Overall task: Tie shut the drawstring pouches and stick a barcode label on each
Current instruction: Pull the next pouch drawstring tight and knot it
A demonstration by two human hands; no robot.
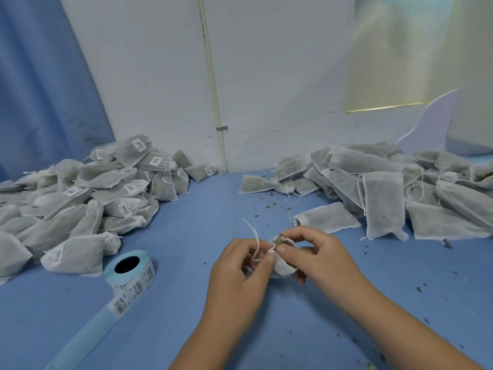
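A large heap of labelled pouches (88, 198) was seen on the left of the tabletop (186, 228), judged finished: tied and barcoded. A comparable heap of unlabelled pouches (386, 190) lay on the right, so roughly half the work appeared left. One pouch (280, 265) was held above the tabletop's middle, its mouth gathered with dried leaf showing at the opening. The grip of the right hand (314, 252) was closed on the pouch's neck; the left hand (240, 265) was pinched on the string (254, 236). The knot was judged unfinished, the label not yet applied. The label roll (133, 271) lay near the left heap, its strip trailing forward.
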